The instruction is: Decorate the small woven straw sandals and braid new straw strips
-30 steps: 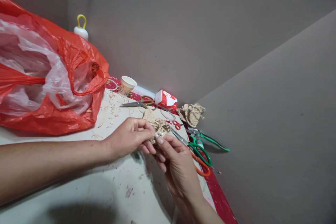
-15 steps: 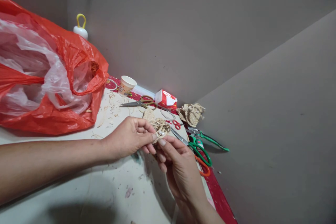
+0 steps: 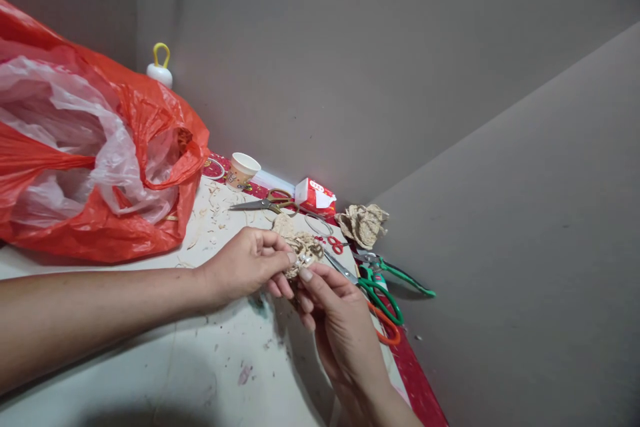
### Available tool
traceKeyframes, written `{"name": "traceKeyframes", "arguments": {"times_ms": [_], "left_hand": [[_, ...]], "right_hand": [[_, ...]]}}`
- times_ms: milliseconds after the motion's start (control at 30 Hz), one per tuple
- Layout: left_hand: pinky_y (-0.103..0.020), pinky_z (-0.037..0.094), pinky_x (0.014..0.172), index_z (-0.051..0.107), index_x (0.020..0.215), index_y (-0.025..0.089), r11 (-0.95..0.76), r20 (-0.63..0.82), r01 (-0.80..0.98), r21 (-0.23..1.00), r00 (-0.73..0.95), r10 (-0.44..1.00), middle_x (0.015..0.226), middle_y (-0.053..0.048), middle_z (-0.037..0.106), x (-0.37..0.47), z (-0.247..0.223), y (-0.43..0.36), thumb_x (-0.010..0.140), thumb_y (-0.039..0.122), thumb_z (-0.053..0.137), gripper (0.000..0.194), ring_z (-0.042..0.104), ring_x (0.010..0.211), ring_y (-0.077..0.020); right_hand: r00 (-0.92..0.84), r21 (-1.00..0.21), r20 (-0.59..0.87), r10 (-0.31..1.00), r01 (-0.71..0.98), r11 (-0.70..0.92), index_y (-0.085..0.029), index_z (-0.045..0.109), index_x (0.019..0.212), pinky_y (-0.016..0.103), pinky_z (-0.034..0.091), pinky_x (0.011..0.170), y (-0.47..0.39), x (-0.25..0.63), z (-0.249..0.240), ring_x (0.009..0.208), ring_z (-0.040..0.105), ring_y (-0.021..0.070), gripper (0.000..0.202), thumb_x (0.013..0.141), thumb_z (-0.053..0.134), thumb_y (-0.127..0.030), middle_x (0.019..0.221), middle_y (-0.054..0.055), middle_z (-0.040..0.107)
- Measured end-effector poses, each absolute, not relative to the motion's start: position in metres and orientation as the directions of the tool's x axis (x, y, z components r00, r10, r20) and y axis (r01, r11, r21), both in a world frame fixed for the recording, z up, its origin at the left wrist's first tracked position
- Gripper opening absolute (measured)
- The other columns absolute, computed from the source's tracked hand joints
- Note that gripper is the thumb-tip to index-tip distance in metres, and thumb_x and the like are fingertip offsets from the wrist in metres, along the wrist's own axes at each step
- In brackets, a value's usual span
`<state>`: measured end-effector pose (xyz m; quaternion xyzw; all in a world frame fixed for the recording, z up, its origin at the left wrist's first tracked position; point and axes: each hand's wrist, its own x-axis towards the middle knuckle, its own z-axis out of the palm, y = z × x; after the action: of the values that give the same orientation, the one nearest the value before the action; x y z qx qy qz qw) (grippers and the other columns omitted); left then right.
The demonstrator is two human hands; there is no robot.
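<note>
My left hand [image 3: 247, 263] and my right hand [image 3: 340, 313] meet over the table, both closed on a small tan braided-cord piece with white beads [image 3: 301, 261]. Thumb and fingers of each hand pinch its near edge, hiding part of it. Just behind it lies more tan woven material [image 3: 284, 225]; I cannot tell whether the two are joined. Green-handled scissors [image 3: 373, 288] lie beside my right hand, partly over an orange handle [image 3: 387, 325]. Small red-handled scissors [image 3: 336, 245] rest a little further back.
A large red plastic bag [image 3: 145, 240] fills the left side. Along the back stand a paper cup [image 3: 241, 172], dark-bladed scissors [image 3: 265, 204] and a red tissue pack [image 3: 316, 197]. At right are a tan woven bundle [image 3: 364, 225] and green-handled pliers [image 3: 407, 278], close to the grey wall [image 3: 400, 93].
The view has shifted slightly, so the background sits a little lower. Both hands keep their pinch on the beaded piece, and slightly more of its beaded edge shows between the thumbs.
</note>
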<state>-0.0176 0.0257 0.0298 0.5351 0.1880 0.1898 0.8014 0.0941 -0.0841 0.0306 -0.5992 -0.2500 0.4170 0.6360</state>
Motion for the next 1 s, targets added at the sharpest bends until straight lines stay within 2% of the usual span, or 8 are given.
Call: {"name": "traceKeyframes", "arguments": {"times_ms": [100, 233, 433, 600, 733, 867, 1000], "left_hand": [[-0.019, 0.048, 0.052, 0.055, 0.073, 0.013, 0.359, -0.11, -0.093, 0.929, 0.856, 0.505, 0.052, -0.001, 0.063, -0.018, 0.031, 0.027, 0.081, 0.026, 0.055, 0.016, 0.061, 0.049, -0.0099], [-0.019, 0.047, 0.053, 0.056, 0.077, 0.014, 0.366, -0.125, -0.08, 0.927, 0.854, 0.504, 0.055, 0.001, 0.064, -0.019, 0.031, 0.027, 0.075, 0.018, 0.06, 0.007, 0.06, 0.05, -0.0089], [-0.017, 0.043, 0.047, 0.055, 0.077, 0.015, 0.303, -0.127, -0.023, 0.953, 0.875, 0.467, 0.054, 0.003, 0.06, -0.019, 0.034, 0.033, 0.069, 0.017, 0.065, 0.012, 0.058, 0.049, -0.008], [-0.017, 0.035, 0.038, 0.055, 0.077, 0.016, 0.221, -0.182, 0.104, 0.97, 0.912, 0.368, 0.049, 0.007, 0.055, -0.021, 0.041, 0.045, 0.066, 0.019, 0.067, 0.017, 0.052, 0.037, -0.0072], [-0.018, 0.034, 0.038, 0.056, 0.075, 0.016, 0.18, -0.258, 0.21, 0.961, 0.917, 0.303, 0.051, 0.007, 0.056, -0.023, 0.045, 0.055, 0.062, 0.015, 0.068, 0.018, 0.052, 0.037, -0.0071], [-0.018, 0.033, 0.038, 0.057, 0.075, 0.015, 0.164, -0.305, 0.267, 0.95, 0.905, 0.295, 0.052, 0.006, 0.057, -0.022, 0.036, 0.064, 0.06, 0.014, 0.07, 0.019, 0.053, 0.037, -0.0071], [-0.017, 0.03, 0.038, 0.057, 0.076, 0.015, 0.17, -0.308, 0.267, 0.949, 0.903, 0.299, 0.053, 0.006, 0.058, -0.02, 0.02, 0.074, 0.056, 0.015, 0.073, 0.026, 0.051, 0.037, -0.0059]], "right_hand": [[0.515, -0.973, -0.176, 0.839, -0.221, -0.068, -0.015, 0.065, 0.073, 0.013, 0.028, 0.036, -0.084, 0.095, 0.03, 0.036, 0.038, 0.0026, 0.02, 0.074, 0.075, -0.033, 0.046, -0.005, 0.052], [0.505, -0.975, -0.167, 0.847, -0.212, -0.066, -0.014, 0.068, 0.072, 0.013, 0.03, 0.036, -0.084, 0.095, 0.03, 0.038, 0.041, 0.0031, 0.021, 0.073, 0.075, -0.034, 0.049, -0.003, 0.056], [0.523, -0.982, -0.165, 0.836, -0.166, -0.09, -0.014, 0.072, 0.076, 0.013, 0.034, 0.037, -0.092, 0.102, 0.034, 0.037, 0.043, 0.0008, 0.023, 0.07, 0.078, -0.035, 0.063, 0.001, 0.065], [0.627, -0.993, -0.121, 0.77, -0.079, -0.092, -0.015, 0.071, 0.075, 0.014, 0.033, 0.033, -0.107, 0.114, 0.042, 0.035, 0.043, 0.0023, 0.028, 0.063, 0.082, -0.038, 0.058, -0.001, 0.061], [0.683, -0.989, -0.146, 0.715, -0.082, -0.124, -0.017, 0.065, 0.072, 0.015, 0.029, 0.029, -0.115, 0.129, 0.05, 0.033, 0.039, 0.0036, 0.029, 0.063, 0.081, -0.039, 0.054, -0.004, 0.056], [0.687, -0.998, -0.042, 0.725, 0.006, -0.063, -0.017, 0.058, 0.064, 0.014, 0.034, 0.035, -0.102, 0.146, 0.056, 0.04, 0.042, 0.0045, 0.03, 0.065, 0.08, -0.038, 0.051, -0.005, 0.052], [0.65, -0.99, 0.049, 0.758, 0.13, -0.048, -0.017, 0.056, 0.06, 0.015, 0.035, 0.038, -0.069, 0.161, 0.06, 0.044, 0.045, 0.0056, 0.03, 0.068, 0.076, -0.037, 0.053, -0.002, 0.056]]}}
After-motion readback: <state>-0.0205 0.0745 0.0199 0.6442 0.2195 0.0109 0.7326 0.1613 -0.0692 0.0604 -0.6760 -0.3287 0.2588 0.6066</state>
